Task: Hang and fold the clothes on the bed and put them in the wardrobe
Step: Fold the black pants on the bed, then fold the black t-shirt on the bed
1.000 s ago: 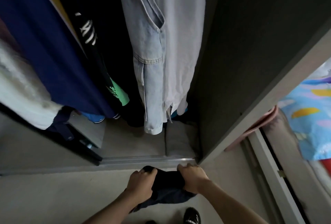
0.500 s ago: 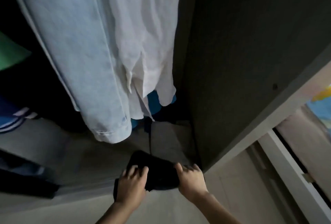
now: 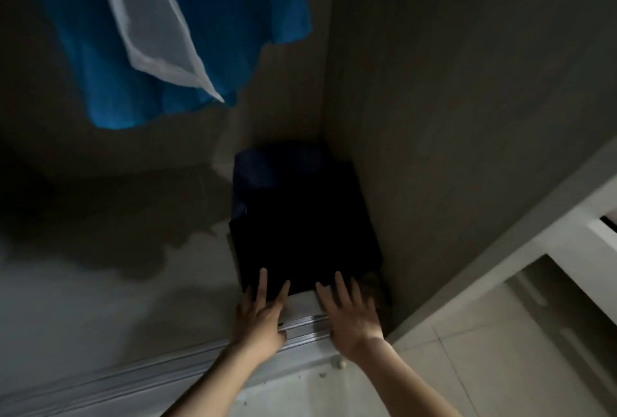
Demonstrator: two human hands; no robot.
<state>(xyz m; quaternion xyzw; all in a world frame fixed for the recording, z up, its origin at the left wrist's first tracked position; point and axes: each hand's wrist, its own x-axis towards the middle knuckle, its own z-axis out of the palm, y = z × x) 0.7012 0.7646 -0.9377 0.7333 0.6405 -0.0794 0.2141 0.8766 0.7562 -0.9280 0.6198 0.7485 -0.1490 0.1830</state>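
Wardrobe corner [image 3: 337,149] holds folded garment [image 3: 300,233], left hand [image 3: 258,320], right hand [image 3: 350,320] touching.

The top edge cuts off the blue garment [image 3: 217,32] and white garment [image 3: 150,32] above their hems. We cannot read the dark folded garment's [image 3: 300,223] layers in shadow, and the right hand's [image 3: 350,320] outer fingers blur into that darkness.
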